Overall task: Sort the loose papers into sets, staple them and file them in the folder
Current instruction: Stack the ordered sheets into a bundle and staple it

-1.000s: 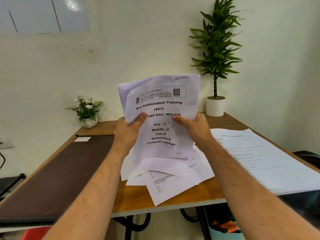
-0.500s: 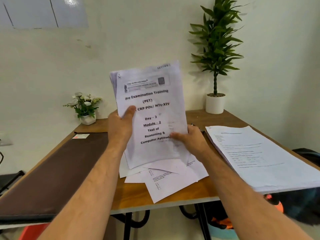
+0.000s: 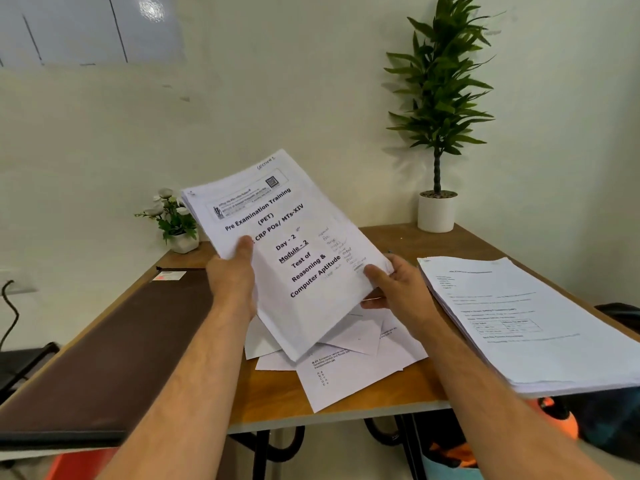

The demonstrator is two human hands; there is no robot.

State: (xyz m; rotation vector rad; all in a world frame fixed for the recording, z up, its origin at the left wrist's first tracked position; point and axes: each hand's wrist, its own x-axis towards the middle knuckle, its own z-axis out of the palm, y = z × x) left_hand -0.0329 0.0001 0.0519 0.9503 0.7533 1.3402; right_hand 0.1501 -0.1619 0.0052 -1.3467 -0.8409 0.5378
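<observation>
Your left hand (image 3: 231,282) and right hand (image 3: 398,289) both grip a tilted paper set (image 3: 294,251), fingers curled around it, above loose sheets (image 3: 346,372) on the counter (image 3: 381,396).

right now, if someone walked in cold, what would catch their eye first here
First, the tilted sheaf of papers headed "Pre Examination Training", held up over the middle of the table by the left hand and the right hand. Next, the tall potted plant in the far right corner, and the loose sheets scattered under the hands, between a dark brown folder on the left and a neat paper stack on the right.
</observation>
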